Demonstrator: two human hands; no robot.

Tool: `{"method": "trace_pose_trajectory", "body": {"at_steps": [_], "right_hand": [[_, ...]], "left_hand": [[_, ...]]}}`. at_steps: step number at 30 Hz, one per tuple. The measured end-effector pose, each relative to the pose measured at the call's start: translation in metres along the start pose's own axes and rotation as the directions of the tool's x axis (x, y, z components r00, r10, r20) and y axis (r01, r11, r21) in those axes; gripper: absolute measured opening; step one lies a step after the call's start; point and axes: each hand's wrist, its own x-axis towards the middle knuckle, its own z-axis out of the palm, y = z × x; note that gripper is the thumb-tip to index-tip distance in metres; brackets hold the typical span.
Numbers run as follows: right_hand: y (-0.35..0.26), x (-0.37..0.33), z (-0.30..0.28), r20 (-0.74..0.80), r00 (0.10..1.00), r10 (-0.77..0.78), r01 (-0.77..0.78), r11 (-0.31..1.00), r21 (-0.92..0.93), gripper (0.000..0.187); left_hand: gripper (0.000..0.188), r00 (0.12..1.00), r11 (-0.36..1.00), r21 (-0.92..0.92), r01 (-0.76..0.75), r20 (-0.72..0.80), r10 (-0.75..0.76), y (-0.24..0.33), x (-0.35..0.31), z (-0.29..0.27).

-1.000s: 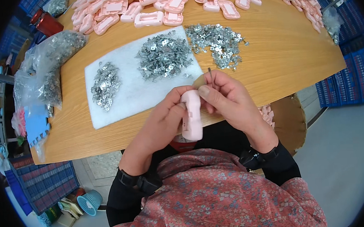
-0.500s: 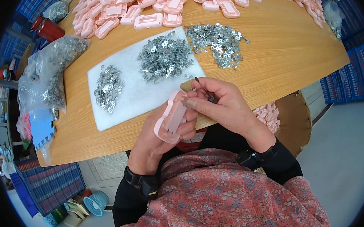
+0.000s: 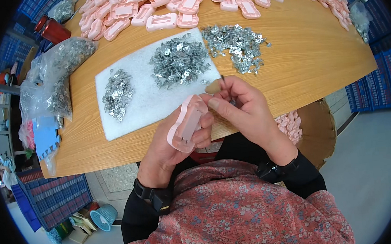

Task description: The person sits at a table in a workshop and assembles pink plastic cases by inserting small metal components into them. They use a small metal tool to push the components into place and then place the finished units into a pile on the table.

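My left hand [image 3: 161,140] is wrapped round a pale pink plastic shell [image 3: 187,125], its hollow side facing up, with small metal prongs near its lower end. My right hand [image 3: 244,109] is just right of the shell's far end, with thumb and index finger close together. A thin dark tool [image 3: 224,84] is held among its curled fingers; the tool's kind is hard to make out. One fingertip wears a tan finger cot [image 3: 213,87]. Whether a small part sits between thumb and finger is hidden. Beyond the hands lies a white foam sheet [image 3: 145,114] bearing small metal pieces [image 3: 180,62].
More metal pieces [image 3: 240,46] lie on the wooden table [image 3: 308,55]. Many pink shells [image 3: 161,21] are heaped along the far side. Clear bags of metal parts [image 3: 59,81] and a red jar [image 3: 54,32] stand at left. A carton of pink parts [image 3: 321,133] sits below the table's right edge.
My right hand has drawn back slightly to the right from the shell's far end, and the tool stands more upright. My left hand keeps hold of the shell.
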Motion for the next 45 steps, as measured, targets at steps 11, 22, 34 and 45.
{"method": "trace_pose_trajectory", "body": {"at_steps": [11,22,34,45], "right_hand": [[-0.009,-0.015,0.017,0.15,0.928,-0.34,0.365,0.759,-0.539,0.02],[-0.014,-0.022,0.013,0.189,0.874,-0.448,0.484,0.772,-0.411,0.027],[-0.028,-0.088,-0.036,-0.222,0.974,-0.045,-0.012,0.969,-0.248,0.066],[0.041,-0.229,-0.236,-0.707,0.698,-0.115,-0.513,0.609,-0.605,0.035]], "left_hand": [[0.048,0.937,0.912,0.367,-0.185,-0.213,0.276,-0.004,0.006,0.011],[0.049,0.989,0.993,-0.091,-0.079,0.116,0.089,0.003,0.001,-0.003],[0.037,0.965,0.589,0.784,-0.196,0.047,0.257,-0.061,0.049,0.046],[0.037,0.878,-0.43,0.891,-0.143,0.315,0.361,0.04,0.123,0.091]]}}
